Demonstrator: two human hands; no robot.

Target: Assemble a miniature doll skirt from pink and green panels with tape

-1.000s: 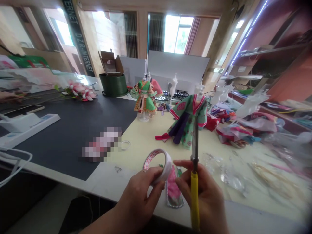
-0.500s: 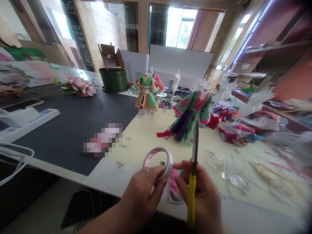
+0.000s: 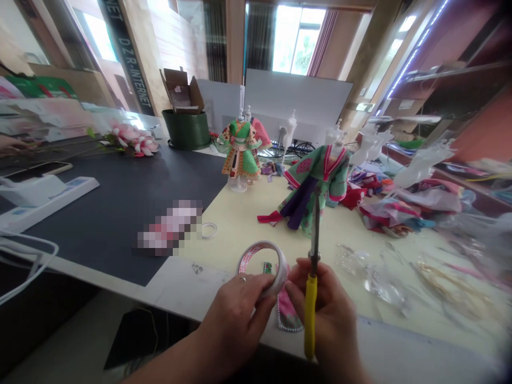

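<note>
My left hand grips a roll of white tape by its lower rim, thumb below and fingers over it. Close to the roll's right side, my right hand is closed around yellow-handled scissors, blades pointing up. Whether its thumb and fingertip touch the tape's end I cannot make out. Beneath the hands lies a pink fabric piece edged with beads, partly hidden. Behind the scissors, a green doll robe with pink beaded trim hangs on a small mannequin.
Another dressed mannequin stands further back. A thin white ring lies near the dark mat. On the right are fabric scraps and clear plastic packets. A power strip sits at left; a co-worker's hand shows beyond.
My right hand and the scissors have shifted slightly left and the scissors' tips are lower. The tape roll has moved a little to the right in my left hand.
</note>
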